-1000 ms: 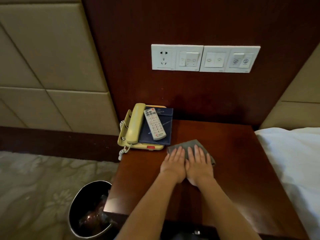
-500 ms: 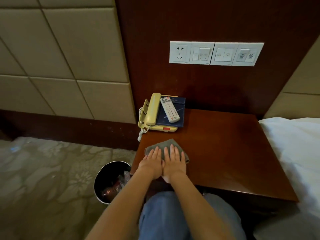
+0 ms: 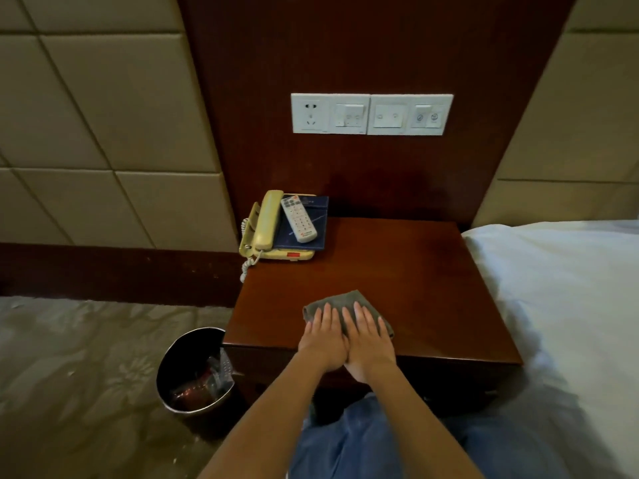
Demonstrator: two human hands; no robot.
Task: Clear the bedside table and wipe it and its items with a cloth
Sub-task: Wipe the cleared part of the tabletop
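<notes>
A grey cloth (image 3: 340, 300) lies near the front edge of the dark wooden bedside table (image 3: 415, 271). My left hand (image 3: 323, 335) and my right hand (image 3: 368, 338) lie side by side on it, fingers straight, pressing it flat. At the table's back left corner sits a cream telephone (image 3: 264, 224). A dark blue booklet (image 3: 309, 224) rests on the telephone's base, and a white remote control (image 3: 298, 218) lies on the booklet.
A white bed (image 3: 560, 305) borders the table on the right. A shiny metal bin (image 3: 193, 371) with rubbish stands on the patterned carpet left of the table. White sockets and switches (image 3: 371, 114) sit on the wooden wall panel behind. My blue-trousered knees (image 3: 363, 440) are below.
Both hands have slid the cloth back toward the table's front edge, first left, then right again. The view has pulled back from the table.
</notes>
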